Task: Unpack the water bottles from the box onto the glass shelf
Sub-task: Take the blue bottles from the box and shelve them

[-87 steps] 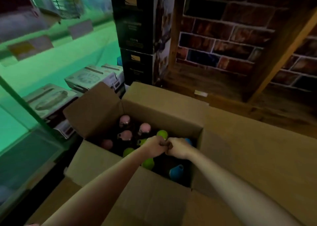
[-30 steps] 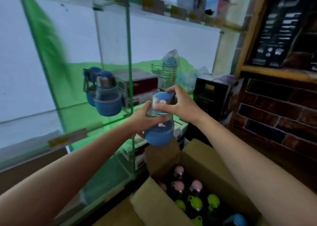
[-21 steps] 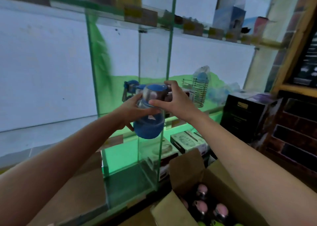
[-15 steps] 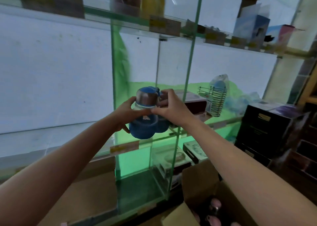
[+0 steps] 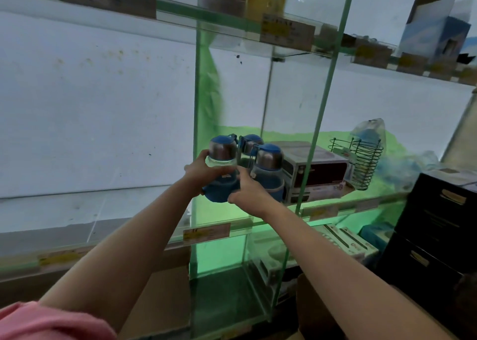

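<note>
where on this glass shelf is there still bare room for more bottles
Bare: the glass shelf left of the green divider. Crowded: right of it, held bottle, two blue bottles, grey box, wire rack.

upright blue-capped water bottle [image 5: 222, 170] on glass shelf [image 5: 247, 219], beside two alike

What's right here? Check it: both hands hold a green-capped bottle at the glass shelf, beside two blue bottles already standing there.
One detail is off: the cap is blue, not green. The head view shows the left hand and right hand holding a blue-capped bottle at the glass shelf, beside two blue bottles already standing there.
</note>
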